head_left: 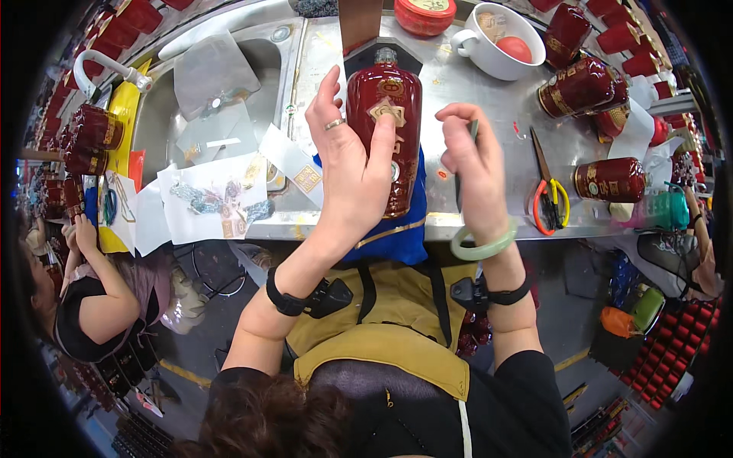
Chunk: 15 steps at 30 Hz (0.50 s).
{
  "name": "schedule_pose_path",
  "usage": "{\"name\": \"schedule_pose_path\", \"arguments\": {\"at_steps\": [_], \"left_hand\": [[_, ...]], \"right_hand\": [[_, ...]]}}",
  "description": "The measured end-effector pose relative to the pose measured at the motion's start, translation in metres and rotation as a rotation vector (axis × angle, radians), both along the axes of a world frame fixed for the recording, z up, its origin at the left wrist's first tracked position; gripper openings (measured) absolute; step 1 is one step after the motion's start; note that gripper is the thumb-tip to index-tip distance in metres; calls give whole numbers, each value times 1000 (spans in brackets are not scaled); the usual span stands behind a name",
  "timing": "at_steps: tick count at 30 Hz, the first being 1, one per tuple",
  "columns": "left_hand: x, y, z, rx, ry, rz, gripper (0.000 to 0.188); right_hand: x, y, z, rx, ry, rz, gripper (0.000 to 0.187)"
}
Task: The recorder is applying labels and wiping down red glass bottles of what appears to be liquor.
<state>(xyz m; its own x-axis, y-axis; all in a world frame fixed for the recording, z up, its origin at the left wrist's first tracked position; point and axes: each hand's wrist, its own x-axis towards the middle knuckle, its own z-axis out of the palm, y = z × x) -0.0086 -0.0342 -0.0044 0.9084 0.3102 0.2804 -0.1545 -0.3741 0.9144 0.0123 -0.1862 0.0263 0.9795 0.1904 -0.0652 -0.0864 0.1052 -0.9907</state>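
Note:
A dark red glass bottle (pixel 385 88) with gold markings lies in front of me, its neck pointing away, over a dark support and a blue cloth (pixel 401 243). My left hand (pixel 351 169) is at its left side, fingers stretched out and apart. The left thumb presses on a gold diamond-shaped label (pixel 387 111) on the bottle's face. To the right of the bottle, apart from it, my right hand (pixel 477 172) is closed around a thin dark tool (pixel 474 130). Its kind is not clear, as the fingers cover most of it.
Scissors (pixel 547 195) with red and yellow handles lie at right, near another red bottle (pixel 609 181). A white mug (pixel 500 46) stands at the back. Left of me, label sheets (pixel 206 202) lie by a steel sink (pixel 263 57). A co-worker (pixel 99 298) sits at far left.

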Motion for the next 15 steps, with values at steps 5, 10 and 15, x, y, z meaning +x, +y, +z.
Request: {"name": "schedule_pose_path", "arguments": {"at_steps": [5, 10, 15], "left_hand": [[-1, 1, -1, -30, -13, -10, 70], [-1, 4, 5, -285, 32, -121, 72], [2, 23, 16, -821, 183, -208, 62]], "right_hand": [[9, 27, -30, -2, -26, -59, 27], [11, 25, -19, 22, 46, -27, 26], [18, 19, -11, 34, 149, 36, 27]]}}
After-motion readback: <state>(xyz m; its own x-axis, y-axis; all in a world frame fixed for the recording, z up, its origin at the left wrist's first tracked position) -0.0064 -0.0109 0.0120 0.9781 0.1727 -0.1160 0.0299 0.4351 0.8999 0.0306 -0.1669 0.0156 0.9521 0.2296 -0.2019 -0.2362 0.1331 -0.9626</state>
